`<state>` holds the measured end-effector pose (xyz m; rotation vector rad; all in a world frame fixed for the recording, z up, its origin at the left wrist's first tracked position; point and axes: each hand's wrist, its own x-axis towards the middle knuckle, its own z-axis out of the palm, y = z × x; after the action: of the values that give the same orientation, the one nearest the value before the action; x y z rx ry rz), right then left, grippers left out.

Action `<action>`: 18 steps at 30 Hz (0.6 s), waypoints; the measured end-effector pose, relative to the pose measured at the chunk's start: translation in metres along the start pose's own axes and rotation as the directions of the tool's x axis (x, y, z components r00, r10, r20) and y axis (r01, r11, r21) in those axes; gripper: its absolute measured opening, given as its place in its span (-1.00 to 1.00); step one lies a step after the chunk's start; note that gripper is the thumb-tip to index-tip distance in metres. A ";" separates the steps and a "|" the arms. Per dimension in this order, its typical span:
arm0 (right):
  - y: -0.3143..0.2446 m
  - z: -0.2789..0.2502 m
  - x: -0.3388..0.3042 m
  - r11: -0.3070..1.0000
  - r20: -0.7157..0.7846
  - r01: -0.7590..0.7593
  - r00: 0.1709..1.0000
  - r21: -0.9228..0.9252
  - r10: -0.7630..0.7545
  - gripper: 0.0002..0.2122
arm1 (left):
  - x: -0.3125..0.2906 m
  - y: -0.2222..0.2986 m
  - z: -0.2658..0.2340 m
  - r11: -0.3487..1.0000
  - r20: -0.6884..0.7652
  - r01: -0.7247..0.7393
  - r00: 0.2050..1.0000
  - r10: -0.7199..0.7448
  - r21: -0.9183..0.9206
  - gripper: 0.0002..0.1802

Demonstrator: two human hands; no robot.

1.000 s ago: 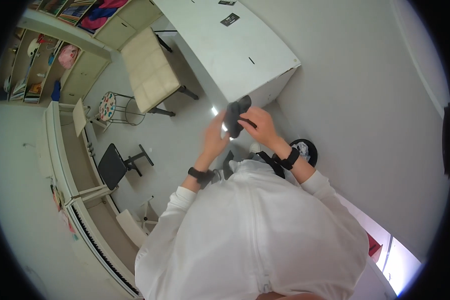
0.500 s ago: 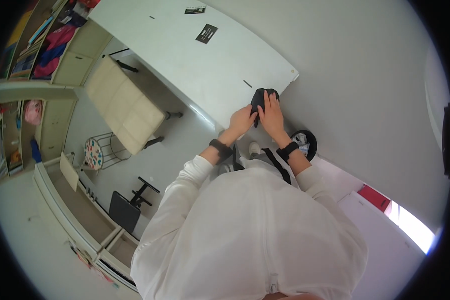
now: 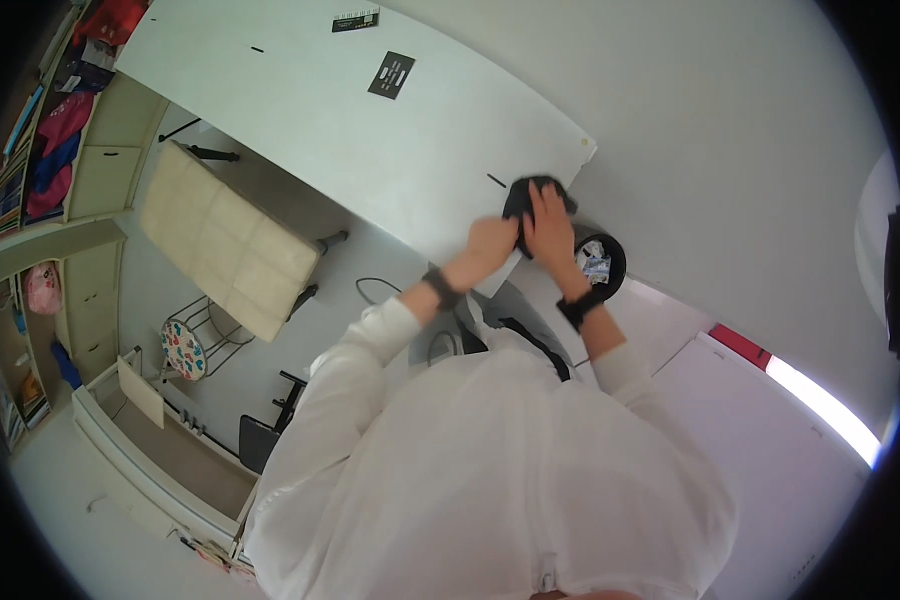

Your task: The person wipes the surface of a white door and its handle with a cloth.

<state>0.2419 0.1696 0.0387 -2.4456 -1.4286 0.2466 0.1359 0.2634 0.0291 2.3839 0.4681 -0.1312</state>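
At the near right corner of the white table (image 3: pixel 410 140), both my hands are on a small black pouch-like item (image 3: pixel 517 195) whose exact kind I cannot make out. Closed in a pinch, my left hand (image 3: pixel 492 243) is at its left side, the fingertips partly hidden. My right hand (image 3: pixel 549 228) grips it from the right, fingers stretched over its top and thumb on the near side. Each wrist wears a black band.
Two dark cards, a nearer one (image 3: pixel 391 75) and a farther one (image 3: pixel 356 19), lie on the table. Below its corner stands a black bin (image 3: pixel 615 282) with wrappers. A cream padded bench (image 3: pixel 225 240), a patterned stool (image 3: pixel 182 350) and shelves (image 3: pixel 95 180) are at left.
My left hand has drawn its fingers in from lying along the item to a pinch at its side. My right hand stays over it. The view has shifted a little.
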 end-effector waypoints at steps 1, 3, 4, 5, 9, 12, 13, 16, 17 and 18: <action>-0.005 -0.003 -0.012 1.000 0.001 -0.003 1.000 0.000 0.003 -0.48 | -0.018 0.006 0.005 1.000 0.035 0.005 0.999 -0.006 0.029 -0.79; -0.013 -0.009 -0.023 1.000 0.064 -0.014 0.998 0.024 0.012 -0.47 | -0.029 0.012 0.005 1.000 0.069 0.029 0.997 -0.030 0.011 -0.79; -0.011 -0.011 -0.019 1.000 0.062 -0.017 0.998 0.026 0.015 -0.47 | -0.030 0.014 0.002 0.999 0.102 0.054 0.993 -0.053 -0.006 -0.79; -0.008 -0.012 -0.011 1.000 0.068 0.009 0.998 0.005 -0.010 -0.47 | -0.026 0.016 -0.001 0.998 0.053 0.050 0.997 -0.049 -0.028 -0.81; 0.013 0.001 0.052 0.993 0.054 0.118 0.992 -0.024 -0.117 -0.47 | 0.025 0.006 -0.005 0.985 -0.081 0.146 0.987 -0.138 0.096 -0.83; 0.026 0.001 0.098 0.984 0.010 0.174 0.985 -0.025 -0.174 -0.49 | 0.066 -0.005 -0.020 0.975 -0.160 0.198 0.971 -0.180 0.103 -0.83; 0.027 0.001 0.105 0.982 -0.001 0.188 0.982 -0.009 -0.188 -0.50 | 0.069 -0.008 -0.022 0.970 -0.185 0.222 0.962 -0.201 0.097 -0.82; 0.024 0.004 0.103 0.979 -0.050 0.203 0.978 0.001 -0.203 -0.51 | 0.068 -0.021 -0.027 0.984 -0.207 0.136 0.972 -0.110 0.112 -0.91; 0.020 0.007 0.089 0.977 -0.053 0.211 0.976 0.017 -0.210 -0.52 | 0.056 -0.022 -0.023 0.986 -0.140 0.157 0.979 -0.148 0.056 -0.86; 0.014 0.008 0.068 0.975 -0.055 0.222 0.974 0.034 -0.220 -0.52 | 0.041 -0.024 -0.020 0.989 -0.079 0.144 0.987 -0.142 0.021 -0.84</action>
<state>0.2846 0.2240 0.0261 -2.2211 -1.6397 0.1600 0.1644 0.3052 0.0211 2.3873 0.6786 -0.1109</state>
